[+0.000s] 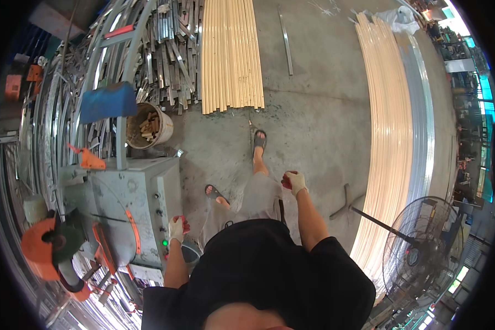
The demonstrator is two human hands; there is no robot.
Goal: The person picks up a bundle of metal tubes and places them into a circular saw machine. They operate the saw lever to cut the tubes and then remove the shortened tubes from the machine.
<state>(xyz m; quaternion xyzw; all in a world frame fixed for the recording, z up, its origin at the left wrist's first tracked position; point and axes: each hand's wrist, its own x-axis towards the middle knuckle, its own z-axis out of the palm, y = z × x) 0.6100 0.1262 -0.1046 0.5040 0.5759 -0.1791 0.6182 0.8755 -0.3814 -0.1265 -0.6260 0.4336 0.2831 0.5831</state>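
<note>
My left hand (177, 227), in a white work glove with red palm and fingers, hangs beside the front panel of a grey metal machine (168, 192). Its fingers look loosely curled, and nothing shows in them. Out to the right of my body, my right hand (295, 182) wears a matching glove. Its fingers are folded in, with no object visible, over bare concrete floor (319, 132). A green light (165, 242) glows on the machine's panel close to my left hand. My sandalled feet (260, 137) are apart, the right one forward.
Cream-coloured profiles (231, 55) lie ahead, beside heaped metal offcuts (173, 49). A bucket of short pieces (150, 126) stands behind the machine's orange-and-green cutting head (52, 247). More long profiles (390, 110) and a pedestal fan (418, 247) are at right. One loose bar (286, 41) lies ahead.
</note>
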